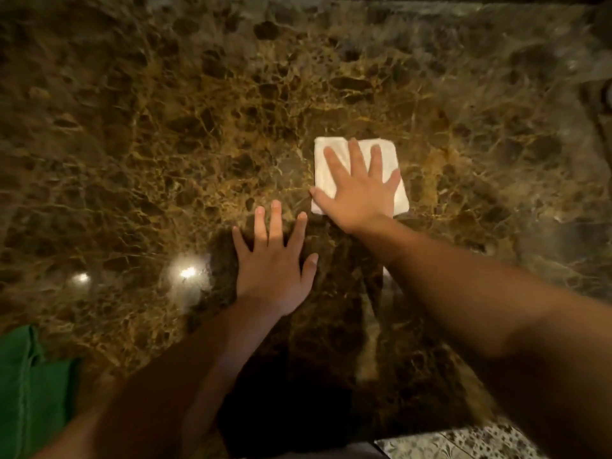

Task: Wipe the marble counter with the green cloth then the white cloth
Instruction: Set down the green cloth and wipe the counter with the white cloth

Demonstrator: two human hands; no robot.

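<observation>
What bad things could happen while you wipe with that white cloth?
The white cloth is small and folded under the flat right hand, so it might bunch up or slide out. The left hand lies flat on the shiny counter and may leave smudges. The green cloth sits at the near edge and could get knocked off.

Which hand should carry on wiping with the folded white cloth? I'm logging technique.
Right. The right hand already lies flat on the folded white cloth; the left hand rests on bare brown marble counter.
</observation>
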